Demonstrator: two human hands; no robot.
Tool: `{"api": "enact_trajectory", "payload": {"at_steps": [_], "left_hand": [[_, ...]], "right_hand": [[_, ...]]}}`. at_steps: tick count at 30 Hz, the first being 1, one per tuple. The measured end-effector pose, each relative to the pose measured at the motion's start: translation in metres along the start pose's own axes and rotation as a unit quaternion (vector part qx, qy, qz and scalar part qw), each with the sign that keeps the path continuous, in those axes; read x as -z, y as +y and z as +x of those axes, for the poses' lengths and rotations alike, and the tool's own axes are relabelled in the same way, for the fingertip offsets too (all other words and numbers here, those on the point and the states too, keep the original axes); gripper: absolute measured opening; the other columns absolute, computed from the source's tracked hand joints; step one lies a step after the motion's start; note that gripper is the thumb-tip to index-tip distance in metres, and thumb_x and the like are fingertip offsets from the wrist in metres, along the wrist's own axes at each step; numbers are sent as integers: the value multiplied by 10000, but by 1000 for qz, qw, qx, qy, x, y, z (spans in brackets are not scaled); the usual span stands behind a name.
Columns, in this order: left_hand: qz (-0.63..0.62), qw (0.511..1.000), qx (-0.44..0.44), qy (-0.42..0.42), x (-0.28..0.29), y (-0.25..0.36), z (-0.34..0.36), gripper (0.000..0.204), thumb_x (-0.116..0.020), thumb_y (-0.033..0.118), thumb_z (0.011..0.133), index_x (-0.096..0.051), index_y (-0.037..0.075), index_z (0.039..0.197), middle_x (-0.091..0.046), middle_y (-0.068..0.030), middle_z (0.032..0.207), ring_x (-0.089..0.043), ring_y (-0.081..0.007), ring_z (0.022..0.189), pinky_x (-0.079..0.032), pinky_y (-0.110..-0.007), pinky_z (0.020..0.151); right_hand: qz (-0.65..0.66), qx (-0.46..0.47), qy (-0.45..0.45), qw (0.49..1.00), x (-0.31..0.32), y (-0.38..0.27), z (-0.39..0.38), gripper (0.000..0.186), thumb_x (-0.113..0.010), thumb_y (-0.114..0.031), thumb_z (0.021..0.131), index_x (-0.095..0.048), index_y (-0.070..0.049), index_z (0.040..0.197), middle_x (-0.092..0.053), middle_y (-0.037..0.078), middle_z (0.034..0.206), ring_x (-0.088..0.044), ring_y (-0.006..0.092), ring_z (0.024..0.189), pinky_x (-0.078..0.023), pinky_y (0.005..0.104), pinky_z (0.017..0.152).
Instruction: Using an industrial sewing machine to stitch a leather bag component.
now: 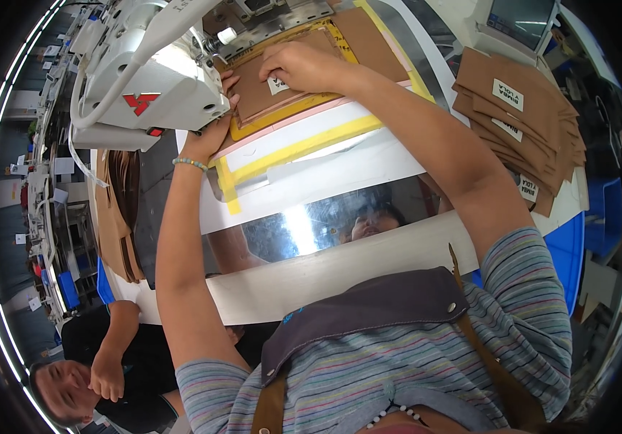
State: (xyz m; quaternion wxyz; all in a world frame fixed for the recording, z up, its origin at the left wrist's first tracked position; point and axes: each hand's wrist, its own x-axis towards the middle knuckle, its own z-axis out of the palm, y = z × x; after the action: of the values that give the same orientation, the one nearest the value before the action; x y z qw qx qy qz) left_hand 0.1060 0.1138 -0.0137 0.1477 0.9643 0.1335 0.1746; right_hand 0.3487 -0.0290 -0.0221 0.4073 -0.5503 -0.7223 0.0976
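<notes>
Here's the flat brown rectangular panel (251, 95), lying inside a yellow-bordered rectangular frame (267, 124) at the far side of the counter, right by the machine. Its long axis runs sideways on a slant: left end nearer the person, right end angled up and away. On it sits a small white rectangular label (277, 87) with bold dark capitals, its lines slanting, part of it tucked under the fingers.

And there's the right hand (293, 66), fingers curled down, tips on the panel right at that label; whether they pinch or simply press, I can't tell. The left hand (214, 136), a pale beaded bracelet (190, 164) at its wrist, reaches to the left end of the frame, fingers partly spread, partly hidden by the machine; its hold can't be made out.

Around the frame, strips of yellow tape (303, 152) cross a white sheet (289, 194), with a shiny metal plate (318, 230) nearer on the white counter (347, 262). The big white machine head (144, 72) looms left, showing a red angular emblem (138, 105).

Over on the right, a fanned pile of brown flat pieces (521, 134): white labels, dark two-line capitals, tilted. Beyond it, a grey-cased screen (521, 18). Left, more brown pieces (115, 224) lie stacked; below them, a co-worker in black (141, 340).
</notes>
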Motion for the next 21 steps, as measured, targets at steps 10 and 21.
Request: {"api": "enact_trajectory", "payload": {"at_steps": [10, 21], "left_hand": [[25, 985, 166, 24, -13, -70, -33, 377, -589, 229, 1101, -632, 80, 1445, -662, -108, 1465, -597, -274, 1377, -444, -394, 1166], [2, 1000, -11, 13, 4, 3, -5, 392, -587, 281, 1110, -653, 94, 1448, -608, -37, 1555, -512, -258, 1472, -356, -400, 1256]], "right_hand": [[-52, -10, -32, 998, 2, -9, 1, 209, -674, 7, 925, -802, -39, 1083, -717, 118, 1083, -704, 339, 1031, -558, 425, 911], [-90, 32, -38, 995, 5, -16, -2, 203, -693, -36, 909, -811, -62, 1072, -701, 104, 1080, -695, 322, 1058, -556, 440, 919]]}}
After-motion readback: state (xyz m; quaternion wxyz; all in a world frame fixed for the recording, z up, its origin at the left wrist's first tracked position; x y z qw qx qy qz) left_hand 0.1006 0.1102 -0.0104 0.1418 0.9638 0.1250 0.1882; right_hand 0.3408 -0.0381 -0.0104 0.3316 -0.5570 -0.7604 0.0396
